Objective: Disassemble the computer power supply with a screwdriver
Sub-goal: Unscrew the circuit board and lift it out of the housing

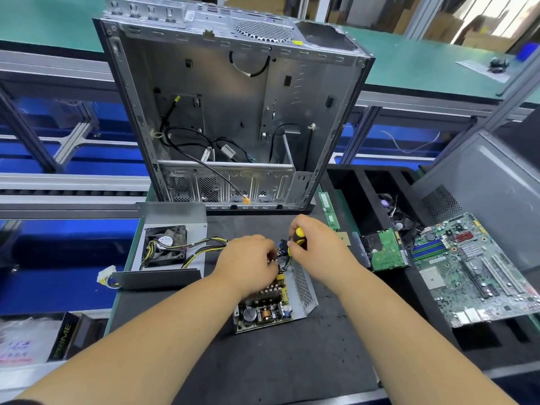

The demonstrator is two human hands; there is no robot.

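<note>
My right hand (314, 244) fingers clamp the screwdriver (298, 239), left hand (248, 263) fingers pinch wires beside it on the power supply board (264, 309); I'd keep the tip square, pressing down.

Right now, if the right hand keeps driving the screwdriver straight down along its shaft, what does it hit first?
The right hand grips the screwdriver tip-down over the far end of the open power supply. First contact looks like the board or a screw there, beside the left hand; the tip itself is hidden, so depth is uncertain.

Electronics teardown workshop: conveyor line (73, 182), gutted case (233, 112)
</note>
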